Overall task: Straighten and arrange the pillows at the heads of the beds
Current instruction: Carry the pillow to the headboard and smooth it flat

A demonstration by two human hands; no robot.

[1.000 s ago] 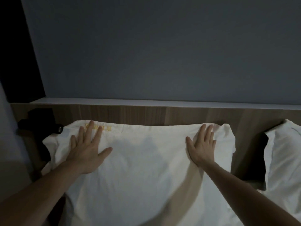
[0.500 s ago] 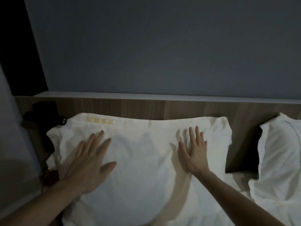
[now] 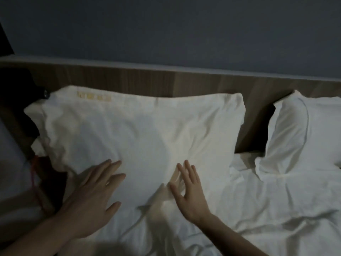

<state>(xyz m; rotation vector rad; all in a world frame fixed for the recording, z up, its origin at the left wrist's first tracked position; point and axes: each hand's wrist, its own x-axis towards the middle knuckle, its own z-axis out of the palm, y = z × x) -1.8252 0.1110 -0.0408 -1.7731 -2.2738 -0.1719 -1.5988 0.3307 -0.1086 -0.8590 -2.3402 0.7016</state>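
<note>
A white pillow (image 3: 140, 130) with yellow embroidery near its top edge lies flat against the wooden headboard (image 3: 203, 84). My left hand (image 3: 94, 196) lies flat on the pillow's lower left part, fingers straight and spread. My right hand (image 3: 190, 189) rests flat on its lower middle, fingers straight, beside a fold in the cloth. A second white pillow (image 3: 302, 133) leans at the headboard on the right, apart from both hands.
A rumpled white duvet (image 3: 267, 209) covers the bed below the pillows. A dark object (image 3: 20, 85) sits at the headboard's left end, next to the pillow's corner. A red cord (image 3: 35, 180) hangs at the left bed edge. A grey wall rises behind.
Both hands have slid down the pillow from its top edge toward its lower edge, staying flat. The view has shifted, showing more of the right pillow and the duvet.
</note>
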